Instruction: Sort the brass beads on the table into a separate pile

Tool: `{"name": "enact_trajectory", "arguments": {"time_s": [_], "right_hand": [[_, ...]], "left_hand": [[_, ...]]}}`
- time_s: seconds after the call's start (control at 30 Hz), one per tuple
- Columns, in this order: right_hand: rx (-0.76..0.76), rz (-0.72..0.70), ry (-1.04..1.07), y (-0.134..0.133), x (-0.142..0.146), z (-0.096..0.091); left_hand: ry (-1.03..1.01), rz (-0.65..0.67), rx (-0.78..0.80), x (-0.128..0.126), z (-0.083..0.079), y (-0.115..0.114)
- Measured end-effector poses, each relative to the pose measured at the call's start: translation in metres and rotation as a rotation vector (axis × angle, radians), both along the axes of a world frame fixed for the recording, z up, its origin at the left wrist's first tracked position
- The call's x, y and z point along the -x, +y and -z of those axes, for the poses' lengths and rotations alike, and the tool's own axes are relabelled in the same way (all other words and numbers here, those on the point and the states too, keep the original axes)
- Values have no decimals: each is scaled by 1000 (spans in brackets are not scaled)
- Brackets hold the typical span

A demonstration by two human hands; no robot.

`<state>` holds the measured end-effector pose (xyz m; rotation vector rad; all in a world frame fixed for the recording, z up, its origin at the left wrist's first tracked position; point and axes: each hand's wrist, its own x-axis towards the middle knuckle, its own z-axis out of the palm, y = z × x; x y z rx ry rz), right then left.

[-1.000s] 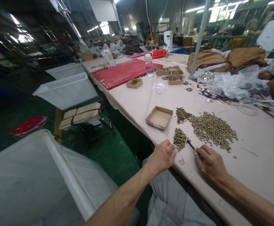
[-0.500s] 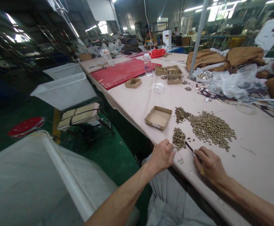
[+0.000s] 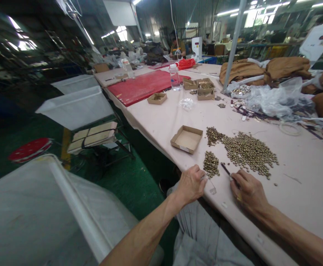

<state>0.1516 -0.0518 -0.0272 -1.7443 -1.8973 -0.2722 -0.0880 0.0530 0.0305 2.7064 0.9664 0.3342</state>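
Note:
Brass-coloured metal studs lie on the table in a small pile (image 3: 211, 164) and a wide spread (image 3: 248, 152). My right hand (image 3: 248, 190) is closed round a thin dark stick-like tool (image 3: 225, 169). The tool's tip points at a couple of loose studs between the two groups. At the table edge, my left hand (image 3: 192, 184) has its fingers curled together beside the small pile; whatever they may hold is hidden. A small clear plastic scrap (image 3: 213, 191) lies just right of it. Beyond the small pile stands a shallow cardboard box (image 3: 187, 139) with a bare bottom.
Several small cardboard boxes, one of them (image 3: 157, 98) nearer, hold metal parts. A water bottle (image 3: 175, 78) stands beside a red board (image 3: 142, 87). Plastic bags (image 3: 278, 98) and brown fabric pieces (image 3: 289, 67) are heaped right. A white bin (image 3: 47, 207) is at my left.
My right hand has shifted slightly to the right, drawing the tool's tip away from the small pile. My left hand stays in place.

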Motion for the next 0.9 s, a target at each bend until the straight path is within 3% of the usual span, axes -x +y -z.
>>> {"name": "enact_trajectory", "arguments": {"time_s": [0.9], "right_hand": [[10,25,-23,10,4,0]], "left_hand": [[-11,-32,18,-1,0,-1]]}}
